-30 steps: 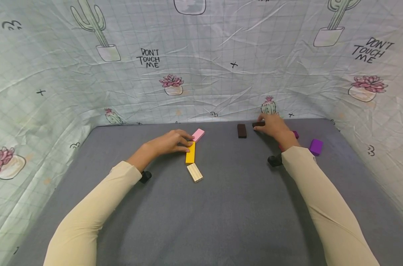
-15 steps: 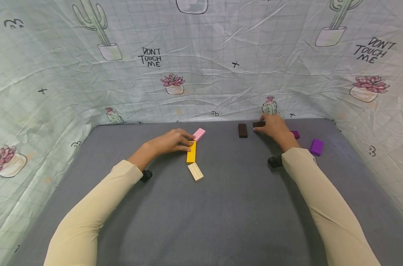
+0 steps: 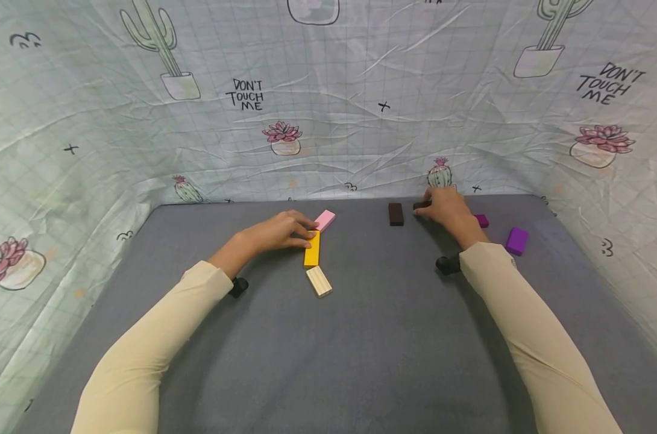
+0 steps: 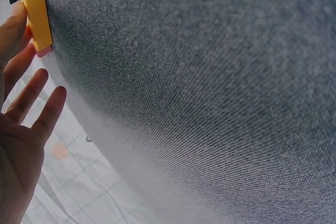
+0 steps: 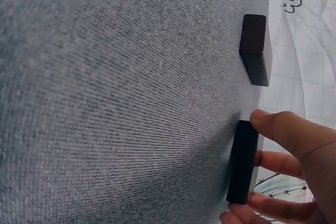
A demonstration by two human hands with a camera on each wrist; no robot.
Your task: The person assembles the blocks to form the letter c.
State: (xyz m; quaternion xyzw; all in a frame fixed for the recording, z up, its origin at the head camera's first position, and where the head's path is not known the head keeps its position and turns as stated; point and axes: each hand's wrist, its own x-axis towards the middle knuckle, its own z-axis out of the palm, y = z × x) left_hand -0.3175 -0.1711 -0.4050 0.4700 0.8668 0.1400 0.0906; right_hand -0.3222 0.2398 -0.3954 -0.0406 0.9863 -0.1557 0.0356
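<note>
In the head view my left hand (image 3: 278, 231) lies over the far end of a yellow block (image 3: 311, 253), its thumb and index fingertips touching it. The left wrist view has the other fingers fairly straight beside the yellow block (image 4: 37, 9). A pink block (image 3: 325, 219) lies just beyond those fingertips, and a pale wood block (image 3: 319, 281) sits at the yellow one's near end. My right hand (image 3: 445, 208) pinches a dark brown block (image 5: 243, 161) lengthwise, thumb at one end and fingertips at the other, close over the table. Another dark brown block (image 3: 396, 214) stands to its left.
Right of my right wrist are a magenta block (image 3: 481, 220), partly hidden by the arm, and a purple block (image 3: 516, 241). The grey table (image 3: 361, 349) ends against a printed cloth (image 3: 339, 150) hung at the back and both sides.
My right hand stays in place, and slightly less of the dark brown block shows between its fingers. The left hand and the other blocks keep their places; the head view has shifted slightly.
</note>
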